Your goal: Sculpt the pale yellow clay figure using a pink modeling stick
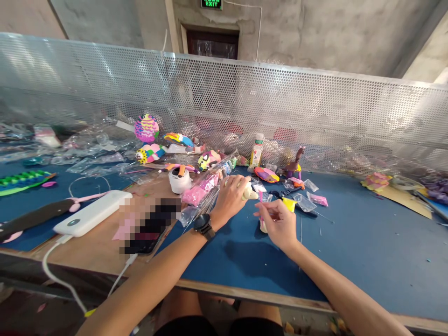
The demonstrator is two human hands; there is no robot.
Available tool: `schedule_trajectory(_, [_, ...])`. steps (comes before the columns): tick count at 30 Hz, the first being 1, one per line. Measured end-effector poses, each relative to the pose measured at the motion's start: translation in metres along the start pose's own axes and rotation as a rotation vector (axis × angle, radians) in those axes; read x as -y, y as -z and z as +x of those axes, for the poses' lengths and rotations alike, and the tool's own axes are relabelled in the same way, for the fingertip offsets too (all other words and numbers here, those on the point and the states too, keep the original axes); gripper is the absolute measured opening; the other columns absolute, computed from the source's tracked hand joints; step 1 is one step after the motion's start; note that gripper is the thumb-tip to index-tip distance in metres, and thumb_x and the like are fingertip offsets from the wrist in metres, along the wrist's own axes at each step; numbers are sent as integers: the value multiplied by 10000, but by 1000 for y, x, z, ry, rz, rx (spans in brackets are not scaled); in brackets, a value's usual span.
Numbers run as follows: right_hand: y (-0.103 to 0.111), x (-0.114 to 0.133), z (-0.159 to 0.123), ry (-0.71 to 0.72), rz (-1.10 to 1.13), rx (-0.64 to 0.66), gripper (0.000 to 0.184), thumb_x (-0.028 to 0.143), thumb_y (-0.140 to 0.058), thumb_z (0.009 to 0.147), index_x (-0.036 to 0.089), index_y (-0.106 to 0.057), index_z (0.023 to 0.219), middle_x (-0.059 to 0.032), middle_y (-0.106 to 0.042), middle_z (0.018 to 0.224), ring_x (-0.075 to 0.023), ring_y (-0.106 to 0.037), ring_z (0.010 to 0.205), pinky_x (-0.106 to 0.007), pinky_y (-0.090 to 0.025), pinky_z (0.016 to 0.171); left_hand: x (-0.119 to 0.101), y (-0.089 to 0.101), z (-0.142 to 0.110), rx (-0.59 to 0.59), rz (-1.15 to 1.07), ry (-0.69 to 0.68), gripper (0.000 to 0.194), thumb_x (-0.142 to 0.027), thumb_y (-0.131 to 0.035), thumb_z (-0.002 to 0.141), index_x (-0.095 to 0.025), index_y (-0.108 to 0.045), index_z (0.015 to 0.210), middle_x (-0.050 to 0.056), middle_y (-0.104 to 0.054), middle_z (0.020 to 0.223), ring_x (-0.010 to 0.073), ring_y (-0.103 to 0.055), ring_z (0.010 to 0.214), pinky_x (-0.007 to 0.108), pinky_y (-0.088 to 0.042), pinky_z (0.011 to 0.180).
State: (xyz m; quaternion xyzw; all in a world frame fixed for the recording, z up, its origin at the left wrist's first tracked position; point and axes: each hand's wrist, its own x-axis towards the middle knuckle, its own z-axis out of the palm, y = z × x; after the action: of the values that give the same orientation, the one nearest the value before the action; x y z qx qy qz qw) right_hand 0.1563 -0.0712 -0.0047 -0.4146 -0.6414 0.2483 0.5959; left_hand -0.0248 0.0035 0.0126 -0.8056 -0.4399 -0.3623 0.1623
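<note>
My left hand (pixel 234 193), with a dark watch on its wrist, is wrapped round a pale cream clay-like figure (pixel 249 192) whose narrow end points right. Close to that end, my right hand (pixel 280 221) pinches a thin pink stick-like piece (pixel 261 198); its exact kind is unclear. Part of another cream lump (pixel 263 227) shows below my right fingers, mostly hidden. A yellow piece (pixel 289 204) lies just behind my right hand. Clear plastic packets (pixel 304 203) are spread beyond it.
A phone (pixel 150 228) and a white power bank (pixel 93 214) with cables lie at left. Farther back stand colourful clay figures (pixel 147 128), a white bottle (pixel 256 150) and pink clay packs (pixel 201 189). A perforated metal screen (pixel 224 102) borders the blue table (pixel 350 242).
</note>
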Motion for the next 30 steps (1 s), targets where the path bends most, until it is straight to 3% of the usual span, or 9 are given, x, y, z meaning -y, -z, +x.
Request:
schedule_trajectory(3, [12, 2, 9, 78, 21, -77, 216, 461, -620, 1050, 247, -596, 1059, -43, -724, 887, -188, -760, 686, -272, -584, 508, 15, 3, 4, 104, -165, -106, 334, -211, -697, 907, -203, -597, 1225, 89, -729, 1165, 283, -663, 1103, 445, -507, 1011])
schedule_trajectory(5, [19, 1, 17, 86, -21, -59, 198, 419, -513, 1094, 248, -601, 1142, -11, -635, 830, -165, -687, 629, -266, -541, 483, 22, 5, 6, 197, -276, -185, 346, -212, -727, 868, -205, -605, 1191, 75, -736, 1151, 265, -679, 1068, 413, -525, 962])
schedule_trajectory(9, [25, 4, 23, 171, -238, 35, 309, 274, -420, 1086, 219, -724, 1092, -18, -548, 802, -166, -573, 650, -302, -497, 580, 24, 7, 5, 316, -454, -289, 335, -226, -742, 839, -216, -629, 1154, 61, -733, 1161, 248, -685, 1090, 384, -535, 961])
schedule_trajectory(15, [18, 15, 9, 326, -316, 216, 271, 235, -524, 1041, 196, -760, 1169, -19, -547, 793, -165, -526, 641, -307, -459, 591, 14, 7, 4, 306, -623, -356, 304, -328, -731, 918, -220, -630, 1184, 58, -748, 1135, 238, -691, 1084, 423, -495, 1084])
schedule_trajectory(19, [17, 13, 6, 397, -326, 238, 285, 181, -559, 998, 203, -766, 1193, -23, -568, 797, -162, -531, 638, -309, -467, 607, 13, 7, 3, 306, -669, -370, 293, -376, -707, 967, -224, -624, 1204, 67, -747, 1163, 239, -687, 1126, 430, -474, 1117])
schedule_trajectory(25, [20, 8, 7, 380, -315, 239, 302, 180, -555, 988, 213, -771, 1197, -23, -569, 797, -156, -521, 626, -306, -461, 597, 13, 6, 3, 278, -634, -372, 316, -364, -745, 922, -224, -625, 1179, 56, -752, 1133, 241, -700, 1100, 435, -475, 1103])
schedule_trajectory(30, [23, 12, 8, 303, -298, 309, 373, 265, -593, 965, 213, -716, 1313, -35, -554, 851, -182, -522, 656, -348, -490, 618, 8, 13, 6, 260, -457, -284, 284, -343, -769, 855, -213, -637, 1070, 68, -747, 1071, 259, -706, 1034, 389, -529, 930])
